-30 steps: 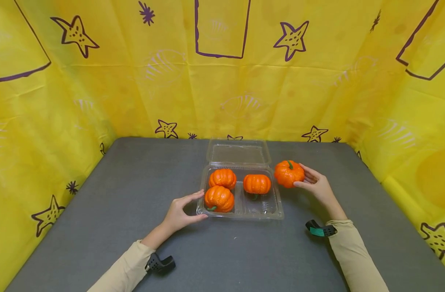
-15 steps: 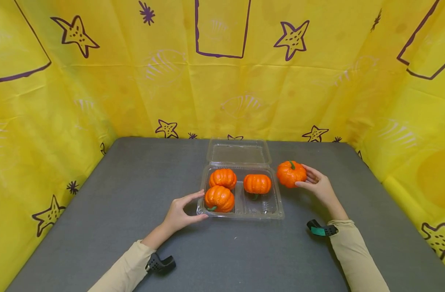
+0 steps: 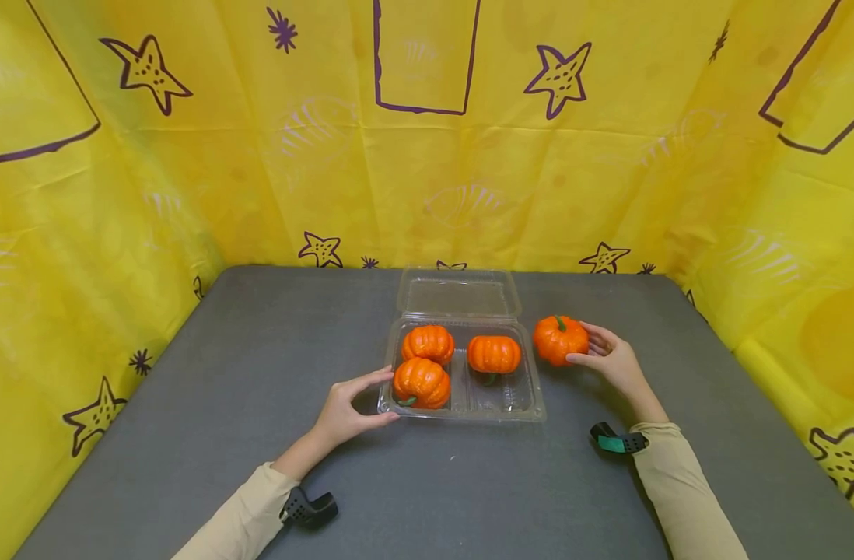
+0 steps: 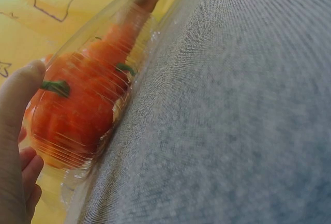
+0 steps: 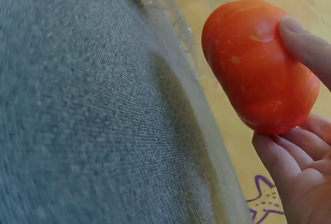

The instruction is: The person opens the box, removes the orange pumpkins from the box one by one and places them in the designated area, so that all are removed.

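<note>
My right hand (image 3: 612, 362) grips a small orange pumpkin (image 3: 560, 341) between thumb and fingers, just right of the clear plastic container (image 3: 504, 412). In the right wrist view, the pumpkin (image 5: 261, 69) is held clear of the grey table. My left hand (image 3: 346, 408) touches the container's near left corner, thumb at the front edge and straight index finger at the left side. Two pumpkins (image 3: 421, 383) sit in the container's left compartment, one behind the other. A third pumpkin (image 3: 494, 355) lies on its side toward the back of the right compartment.
The container's hinged lid (image 3: 458, 294) lies folded back, away from me. Grey cloth covers the table (image 3: 441, 498). Yellow curtains (image 3: 427, 171) with starfish drawings hang along the back and both sides.
My right hand has moved slightly right and toward me with the pumpkin, away from the container's right edge. My left hand, the container and the pumpkins inside have stayed put.
</note>
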